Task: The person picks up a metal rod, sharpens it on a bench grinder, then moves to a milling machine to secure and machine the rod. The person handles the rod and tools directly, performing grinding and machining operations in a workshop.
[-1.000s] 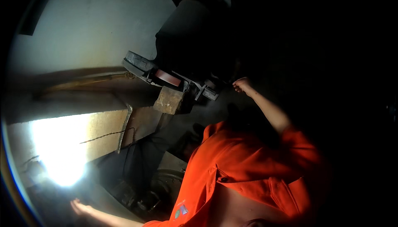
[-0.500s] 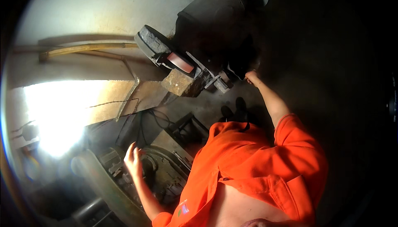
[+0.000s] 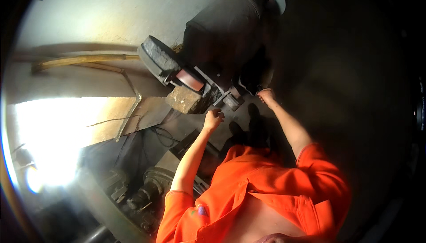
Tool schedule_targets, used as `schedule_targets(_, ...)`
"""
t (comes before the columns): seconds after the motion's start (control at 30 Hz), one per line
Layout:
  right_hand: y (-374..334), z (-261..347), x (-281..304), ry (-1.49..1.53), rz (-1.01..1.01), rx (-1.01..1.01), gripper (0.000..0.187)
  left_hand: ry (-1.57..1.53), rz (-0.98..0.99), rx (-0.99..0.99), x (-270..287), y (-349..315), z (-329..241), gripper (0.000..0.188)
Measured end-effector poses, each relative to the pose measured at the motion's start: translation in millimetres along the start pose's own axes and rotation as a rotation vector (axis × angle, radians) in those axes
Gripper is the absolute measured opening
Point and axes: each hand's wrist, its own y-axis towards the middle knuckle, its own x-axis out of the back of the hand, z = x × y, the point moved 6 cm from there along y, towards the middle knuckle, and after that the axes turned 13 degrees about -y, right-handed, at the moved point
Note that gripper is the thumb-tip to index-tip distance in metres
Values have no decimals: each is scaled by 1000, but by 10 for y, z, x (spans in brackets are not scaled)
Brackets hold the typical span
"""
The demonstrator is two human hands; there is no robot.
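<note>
A bench grinder with a dark round motor housing and a thick grey wheel guard stands ahead of me. Its small grey metal rest juts out toward me, beside a rough stone-like block. Just below that block and rest is my left hand, its fingers loosely bent and somewhat apart, with nothing visible in them. To the right of the rest, my right hand is closed by the dark side of the grinder. A thin, pale edge shows near its fingers; what it grips is lost in shadow.
A bamboo pole lies along the wall at left, above a glaring lamp. Greasy machinery with a large curved rim stands at lower left. Cables hang near it. My dark shoes show on the floor.
My left hand has moved up and right, from above the machinery at lower left to beside the grinder's rest. The right hand remains by the grinder, while the view has shifted slightly.
</note>
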Motion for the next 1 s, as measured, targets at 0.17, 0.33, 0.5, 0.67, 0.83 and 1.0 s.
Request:
schedule_targets(0.17,166,-166,-35,-8,82,71,19,47,-36,138,-431,505,182,47)
schedule_targets(0.33,203,-42,-61,-71,136,-28,16,153,-161,328,-651,643,152,45)
schedule_targets(0.5,80,-45,124,324,276,-43,14,242,-201,385,-667,650,142,50)
schedule_targets(0.67,-140,-2,419,351,299,35,15,484,-68,391,-689,659,-68,64)
schedule_targets(0.83,-470,47,548,323,334,65,15,917,-18,37,-577,648,-97,55)
schedule_targets(1.0,-832,203,639,322,326,146,16,811,-34,-83,-420,374,-15,37)
